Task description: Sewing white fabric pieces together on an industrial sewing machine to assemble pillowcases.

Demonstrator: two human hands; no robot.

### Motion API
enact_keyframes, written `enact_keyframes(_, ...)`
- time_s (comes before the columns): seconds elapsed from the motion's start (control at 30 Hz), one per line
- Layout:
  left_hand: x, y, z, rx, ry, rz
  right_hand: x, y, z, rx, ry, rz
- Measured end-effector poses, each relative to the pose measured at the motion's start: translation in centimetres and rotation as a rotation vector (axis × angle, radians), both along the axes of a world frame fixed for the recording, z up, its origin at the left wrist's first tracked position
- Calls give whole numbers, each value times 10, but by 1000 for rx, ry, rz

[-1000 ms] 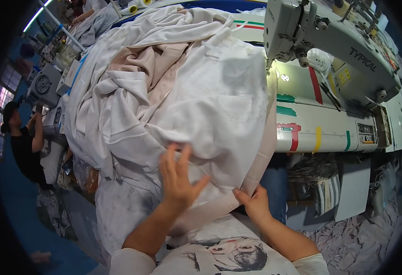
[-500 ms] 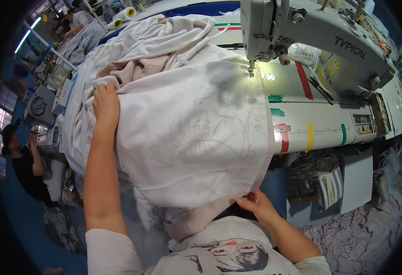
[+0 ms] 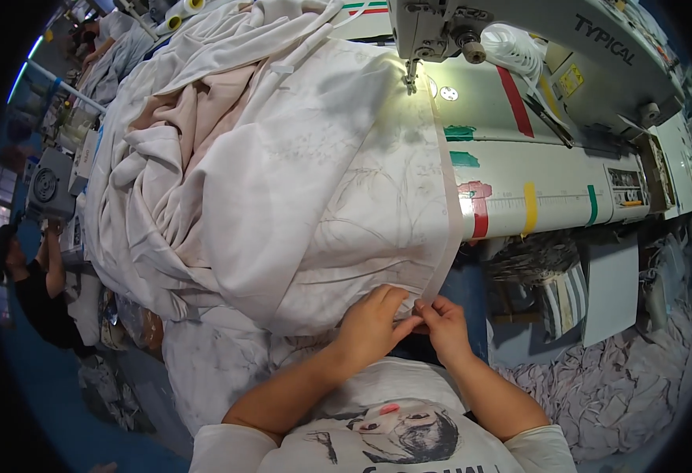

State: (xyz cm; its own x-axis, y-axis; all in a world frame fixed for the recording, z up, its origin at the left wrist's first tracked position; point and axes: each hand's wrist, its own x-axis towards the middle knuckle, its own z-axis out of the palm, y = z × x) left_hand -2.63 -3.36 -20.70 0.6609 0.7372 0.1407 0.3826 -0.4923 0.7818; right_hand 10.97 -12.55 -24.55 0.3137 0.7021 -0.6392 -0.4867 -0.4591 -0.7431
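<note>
A large pile of white and pale pink fabric (image 3: 283, 173) covers the sewing table. Its folded hem runs from under the needle of the white sewing machine (image 3: 472, 27) down to the near table edge. My left hand (image 3: 373, 319) and my right hand (image 3: 444, 319) meet at the near end of that hem, fingertips touching. Both pinch the cloth edge just in front of my chest.
The white table top (image 3: 551, 181) carries red, yellow and green tape marks to the right of the cloth. More crumpled fabric (image 3: 614, 378) lies on the floor at right. Another person (image 3: 34, 288) in black sits at far left beside a second machine (image 3: 46, 185).
My left hand came back from the far left of the pile to the near hem, joining my right hand. The view has shifted left and the cloth lies flatter toward the needle.
</note>
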Motion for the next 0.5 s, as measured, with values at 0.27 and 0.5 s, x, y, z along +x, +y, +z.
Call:
enact_keyframes(0.27, -57, -30, -6, 110, 229, -243, -4, -11, 8, 87, 16, 83)
enact_keyframes(0.5, -62, -39, 3, 213, 248, -272, -4, -14, 13, 114, 31, 104)
